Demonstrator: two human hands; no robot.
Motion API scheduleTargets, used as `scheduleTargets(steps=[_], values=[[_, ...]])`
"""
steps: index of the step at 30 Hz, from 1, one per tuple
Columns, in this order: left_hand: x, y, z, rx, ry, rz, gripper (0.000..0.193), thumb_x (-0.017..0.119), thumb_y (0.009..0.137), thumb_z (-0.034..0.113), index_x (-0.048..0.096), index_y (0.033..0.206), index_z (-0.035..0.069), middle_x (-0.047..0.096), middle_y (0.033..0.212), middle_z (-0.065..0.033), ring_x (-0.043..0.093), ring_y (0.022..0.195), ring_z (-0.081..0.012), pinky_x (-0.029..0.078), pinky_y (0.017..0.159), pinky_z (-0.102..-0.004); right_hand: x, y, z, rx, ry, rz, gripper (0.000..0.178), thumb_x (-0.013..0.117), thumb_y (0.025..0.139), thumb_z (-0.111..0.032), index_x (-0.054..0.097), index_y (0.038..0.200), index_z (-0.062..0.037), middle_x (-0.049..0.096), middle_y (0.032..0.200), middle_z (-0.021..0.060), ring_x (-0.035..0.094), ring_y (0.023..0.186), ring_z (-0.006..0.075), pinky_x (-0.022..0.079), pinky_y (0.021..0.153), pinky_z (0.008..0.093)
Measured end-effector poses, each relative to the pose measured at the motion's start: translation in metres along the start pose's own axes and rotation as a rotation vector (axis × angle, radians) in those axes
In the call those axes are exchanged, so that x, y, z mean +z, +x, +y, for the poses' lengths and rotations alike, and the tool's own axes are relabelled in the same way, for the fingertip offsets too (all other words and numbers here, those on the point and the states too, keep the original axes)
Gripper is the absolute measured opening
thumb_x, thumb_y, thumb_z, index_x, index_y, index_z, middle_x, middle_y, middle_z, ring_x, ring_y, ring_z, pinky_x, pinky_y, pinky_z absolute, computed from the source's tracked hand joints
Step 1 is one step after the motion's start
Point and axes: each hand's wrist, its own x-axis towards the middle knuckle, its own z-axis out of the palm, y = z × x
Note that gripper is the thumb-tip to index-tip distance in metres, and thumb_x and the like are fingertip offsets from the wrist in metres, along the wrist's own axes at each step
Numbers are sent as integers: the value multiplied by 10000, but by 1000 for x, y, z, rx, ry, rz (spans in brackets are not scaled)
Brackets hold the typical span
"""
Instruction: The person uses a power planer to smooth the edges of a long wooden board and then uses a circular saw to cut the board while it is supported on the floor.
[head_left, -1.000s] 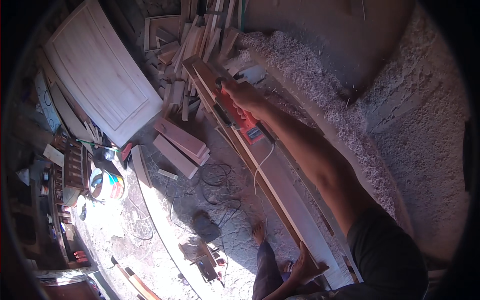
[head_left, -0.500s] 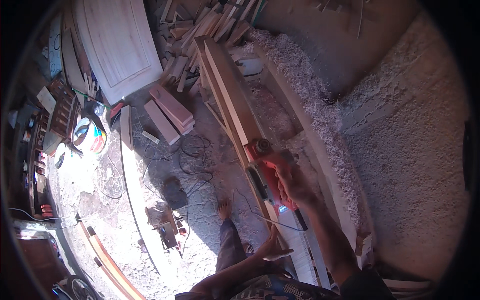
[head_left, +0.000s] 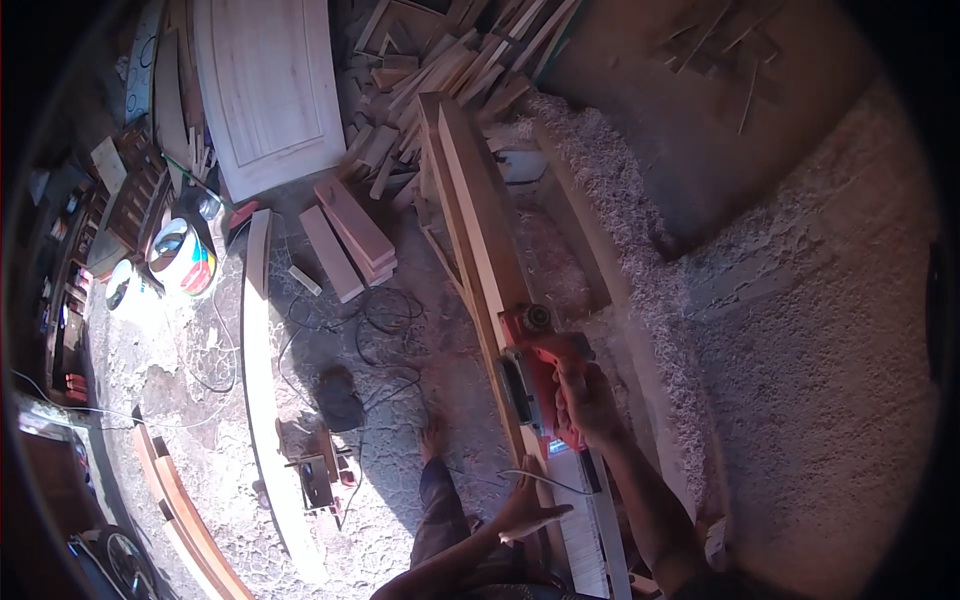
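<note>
My right hand (head_left: pixel 590 402) is wrapped round the handle of a red electric hand planer (head_left: pixel 545 352). The planer sits on a long wooden beam (head_left: pixel 468 195) that runs away from me, tilted toward the far left. Close to the beam's near end, my left hand (head_left: pixel 526 510) lies against the wood just behind the planer, fingers stretched out and thumb spread. A thin cord (head_left: pixel 555 484) curves past the left hand's fingertips. The planer's underside and the wood beneath it are hidden.
Wood shavings (head_left: pixel 640 230) heap along the right side. Offcuts (head_left: pixel 440 80) pile up beyond the beam. A panelled door (head_left: pixel 265 90) stands at the far left, near stacked boards (head_left: pixel 345 230) and buckets (head_left: pixel 182 258). Black cable (head_left: pixel 385 315) coils on the floor beside my foot (head_left: pixel 432 440).
The whole view has swung slightly, so the far end of the beam appears farther right. My right hand keeps its grip on the planer; my left hand stays by the beam's near end.
</note>
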Motion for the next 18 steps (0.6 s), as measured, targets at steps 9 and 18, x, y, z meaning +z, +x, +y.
scheduleTargets(steps=[9,18], values=[[-59,66,16,-56,-100,25,1382,836,737,551,-62,1512,-158,87,1575,-421,147,1511,-470,242,1227,-430,59,302,-136,-80,-30,16,521,551,964,-624,518,875,-111,516,624,7,496,408,117,424,367,310],[-69,61,29,-92,-44,-17,1379,824,745,566,-69,1516,-148,85,1576,-420,169,1499,-493,274,1210,-442,78,406,-180,-168,-52,-31,562,544,955,-643,521,862,-89,522,647,12,517,459,130,461,425,337]])
